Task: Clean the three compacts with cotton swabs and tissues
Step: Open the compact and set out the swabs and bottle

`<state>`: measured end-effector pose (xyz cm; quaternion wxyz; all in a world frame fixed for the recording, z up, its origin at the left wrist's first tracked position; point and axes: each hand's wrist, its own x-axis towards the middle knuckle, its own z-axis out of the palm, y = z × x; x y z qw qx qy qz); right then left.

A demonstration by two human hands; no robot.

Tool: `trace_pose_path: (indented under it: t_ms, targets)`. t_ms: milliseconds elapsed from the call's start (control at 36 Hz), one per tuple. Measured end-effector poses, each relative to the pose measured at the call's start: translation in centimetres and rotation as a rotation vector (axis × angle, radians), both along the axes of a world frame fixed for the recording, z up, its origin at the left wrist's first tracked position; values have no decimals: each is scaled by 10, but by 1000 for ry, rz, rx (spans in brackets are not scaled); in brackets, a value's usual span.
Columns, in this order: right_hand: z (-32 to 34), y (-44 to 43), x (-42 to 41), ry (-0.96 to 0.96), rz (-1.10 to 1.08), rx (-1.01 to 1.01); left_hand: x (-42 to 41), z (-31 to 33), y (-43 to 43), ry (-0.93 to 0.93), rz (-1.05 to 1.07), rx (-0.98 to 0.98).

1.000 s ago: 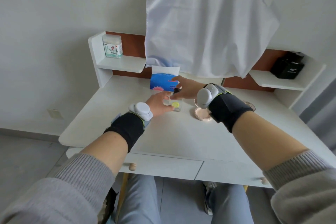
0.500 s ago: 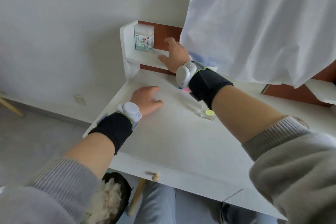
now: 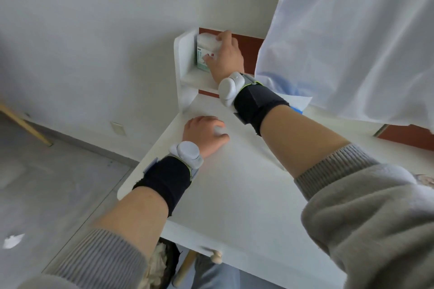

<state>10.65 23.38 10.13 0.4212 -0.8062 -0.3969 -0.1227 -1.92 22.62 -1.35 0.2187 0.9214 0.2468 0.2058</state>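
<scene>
Near the upper centre of the frame, my right hand is wrapped around the cotton swab container, fingers over its pale lid and thumb against the labelled front. That container stands upright on the small white shelf, tucked against the shelf's side panel with the reddish-brown backboard behind it. Lower, at centre frame, my left hand rests palm-down on the white desk, fingers loosely curled and holding nothing. Both wrists wear black straps with white sensor pods. A white cloth hangs over the upper right. At the right edge, just past my grey sleeve, a round compact is partly visible on the desk.
</scene>
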Motion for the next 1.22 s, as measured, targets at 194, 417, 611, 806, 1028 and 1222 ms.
trace_pose_path:
  t_ms: [194, 417, 611, 806, 1028, 1222]
  targets:
    - [13, -21, -4, 81, 27, 17, -6, 3, 2, -52, -4, -255]
    - [24, -93, -13, 89, 190, -163, -20, 6, -2, -345, 25, -606]
    - [20, -165, -34, 57, 250, -380, -33, 7, -42, -331, -81, -690]
    - [-4, -219, -51, 39, 212, -627, -33, 10, -82, -306, -196, -697]
    - [-19, -237, -48, -41, 163, -725, -19, 5, -95, -233, -281, -660]
    - [-21, -231, -45, -195, 153, -701, -12, 3, -86, -140, -314, -632]
